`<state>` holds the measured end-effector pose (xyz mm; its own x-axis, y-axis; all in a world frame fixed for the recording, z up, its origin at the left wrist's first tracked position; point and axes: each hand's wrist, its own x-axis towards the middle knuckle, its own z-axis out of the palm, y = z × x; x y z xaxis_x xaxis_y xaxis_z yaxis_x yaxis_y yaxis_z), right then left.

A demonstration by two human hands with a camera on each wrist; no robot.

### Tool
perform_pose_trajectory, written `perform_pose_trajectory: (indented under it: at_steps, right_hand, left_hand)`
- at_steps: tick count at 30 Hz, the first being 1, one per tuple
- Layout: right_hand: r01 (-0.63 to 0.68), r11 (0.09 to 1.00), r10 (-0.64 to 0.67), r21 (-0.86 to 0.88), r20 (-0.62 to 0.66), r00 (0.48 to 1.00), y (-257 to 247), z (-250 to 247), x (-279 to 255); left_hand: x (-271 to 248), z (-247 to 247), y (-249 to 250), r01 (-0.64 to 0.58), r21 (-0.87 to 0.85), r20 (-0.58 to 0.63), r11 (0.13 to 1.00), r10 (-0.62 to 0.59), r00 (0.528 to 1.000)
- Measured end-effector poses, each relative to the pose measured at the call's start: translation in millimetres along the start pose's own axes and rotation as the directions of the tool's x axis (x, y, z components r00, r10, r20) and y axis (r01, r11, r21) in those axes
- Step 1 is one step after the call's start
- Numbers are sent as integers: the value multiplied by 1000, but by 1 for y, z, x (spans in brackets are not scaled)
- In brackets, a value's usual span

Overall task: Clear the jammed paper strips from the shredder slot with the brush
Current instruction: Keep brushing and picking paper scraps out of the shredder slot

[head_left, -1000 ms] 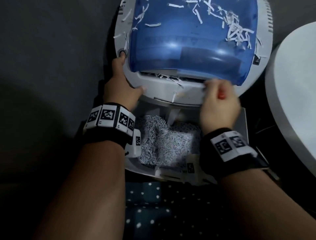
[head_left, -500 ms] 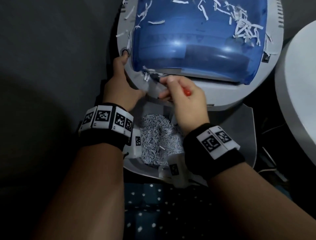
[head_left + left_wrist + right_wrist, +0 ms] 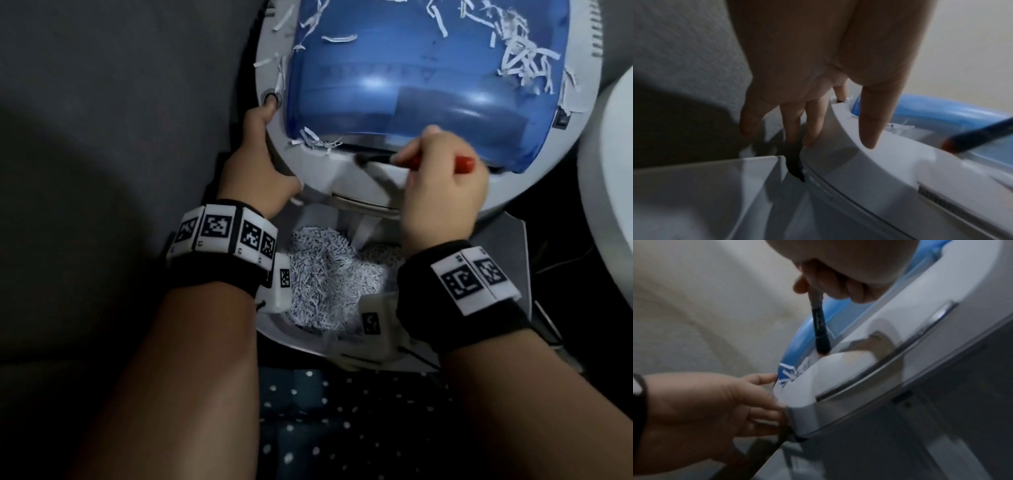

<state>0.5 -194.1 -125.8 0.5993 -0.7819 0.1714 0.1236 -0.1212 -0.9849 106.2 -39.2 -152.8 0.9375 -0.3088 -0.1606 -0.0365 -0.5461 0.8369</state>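
The shredder [image 3: 346, 181] has a white body and a blue see-through top [image 3: 411, 85] strewn with paper strips. A clump of jammed strips [image 3: 317, 140] sits at the slot's left end, also visible in the right wrist view [image 3: 791, 371]. My right hand [image 3: 418, 150] grips a brush [image 3: 464, 163] with a red handle and black ferrule [image 3: 819, 324]. Its tip lies in the slot near the middle. My left hand [image 3: 263, 164] rests on the shredder's left rim, with straight fingers [image 3: 812, 129] against the side and the thumb on top.
Below the shredder head an open white bin [image 3: 284, 329] holds a heap of shredded paper [image 3: 329, 274]. A white rounded object [image 3: 609, 205] stands close on the right. A grey surface fills the left. Dark dotted cloth [image 3: 325, 411] lies below.
My right hand swept the brush along the slot from right to left, then came back toward the middle. Strips now bunch at the slot's left end. My left hand stayed put.
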Motion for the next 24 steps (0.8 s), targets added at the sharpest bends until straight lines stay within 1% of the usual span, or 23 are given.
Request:
perform_pose_trajectory:
  at_steps: [1, 2, 3, 5, 6, 7, 8, 9, 10, 11, 12, 14, 15, 16, 17, 18, 20, 22, 24]
  right_hand:
    - [53, 999, -53, 10, -35, 998, -3, 0, 2]
    - [94, 995, -93, 20, -9, 996, -9, 3, 1]
    - [141, 990, -141, 6, 54, 989, -10, 8, 0]
    - [256, 963, -233, -88, 213, 949, -13, 22, -2]
    - [290, 945, -237, -153, 293, 926, -15, 30, -2]
    - [302, 926, -204, -227, 374, 905, -16, 35, -1]
    - [308, 896, -149, -320, 435, 888, -16, 38, -1]
    - [317, 845, -93, -430, 466, 880, -15, 36, 0]
    - [322, 790, -50, -523, 467, 883, -14, 31, 1]
    - [305, 760, -31, -573, 437, 899, -13, 23, 3]
    - [267, 777, -36, -570, 384, 923, -16, 15, 3]
    - [187, 882, -81, -432, 253, 964, -23, 6, 3]
    - [177, 925, -111, -337, 206, 972, -24, 8, 4]
    - [191, 946, -144, -261, 188, 971, -25, 13, 3]
    - [219, 951, -175, -221, 200, 964, -24, 19, 3]
    - [242, 948, -190, -206, 242, 951, -23, 26, 3]
    - [267, 939, -176, -216, 365, 914, -22, 36, 3]
    - [318, 901, -166, -294, 445, 880, -23, 38, 4]
    - [382, 812, -148, -440, 478, 866, -23, 31, 5]
  left_hand:
    - [0, 0, 0, -1, 0, -3, 1000, 1, 1000]
    - [-1, 1, 1, -6, -8, -10, 1000, 6, 1000]
    - [-1, 1, 2, -13, -18, -17, 1000, 13, 1000]
    - [-1, 2, 1, -7, -26, -23, 1000, 7, 1000]
    - [-1, 2, 1, -1, -21, -22, 1000, 1, 1000]
    - [0, 3, 1, 1, -12, -22, 1000, -2, 1000]
    - [-1, 3, 0, 1, -16, -25, 1000, -1, 1000]
    - [-1, 3, -1, -2, -24, -29, 1000, 1, 1000]
    - [-1, 3, -1, -2, -31, -27, 1000, 1, 1000]
    - [-1, 3, 0, 0, -34, -22, 999, 0, 1000]
    - [-1, 3, 1, 6, -34, -17, 999, -6, 1000]
    - [-2, 3, 3, 16, -32, -11, 999, -16, 1000]
    - [-3, 3, 4, 16, -29, -15, 999, -16, 1000]
    - [-3, 3, 4, 16, -22, -21, 1000, -17, 1000]
    - [-3, 3, 4, 17, -7, -29, 1000, -17, 999]
    - [-2, 3, 4, 18, 11, -37, 1000, -18, 999]
    - [-2, 3, 3, 18, 42, -48, 999, -16, 999]
    - [-2, 4, 4, 20, 42, -49, 999, -18, 999]
    - [-3, 4, 4, 22, 18, -47, 1000, -21, 999]
